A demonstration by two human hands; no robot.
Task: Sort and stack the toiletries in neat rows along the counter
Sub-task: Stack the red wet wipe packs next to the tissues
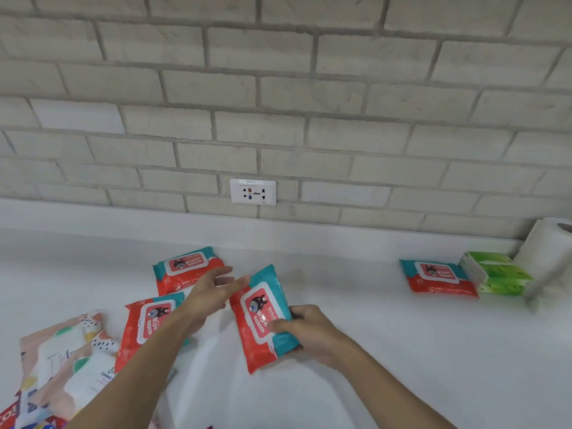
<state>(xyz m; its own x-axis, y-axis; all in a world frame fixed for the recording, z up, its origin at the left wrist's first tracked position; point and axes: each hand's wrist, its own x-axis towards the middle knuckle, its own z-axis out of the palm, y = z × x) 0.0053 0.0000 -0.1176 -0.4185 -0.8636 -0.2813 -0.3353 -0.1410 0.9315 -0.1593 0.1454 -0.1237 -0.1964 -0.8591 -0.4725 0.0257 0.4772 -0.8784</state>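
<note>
- Far left of the wall socket (pixel 253 192), pale spotted packs (pixel 62 360) lie heaped on the white desk (pixel 371 351).
- Left below the socket lie a near wipes pack (pixel 148 323) and a far wipes pack (pixel 185 267) marked "80" and "BABY".
- Under the socket, the left hand (pixel 210 292) is flat with straight fingers, just beside the held pack (pixel 263 317), which reads "Wipes". The right hand (pixel 309 332) grips its lower end.
- Right of the socket lie another wipes pack (pixel 436 278) marked "80", green tissue packs (pixel 495 274) and a paper roll (pixel 548 249).

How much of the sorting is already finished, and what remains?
It is at an early stage. Done: the placed wipes pack lies beside the green tissue packs. In hand: the right hand grips the held wipes pack, with the open left hand at its top corner. Left: the far wipes pack, the near wipes pack and the pastel pouches lie unsorted.
</note>
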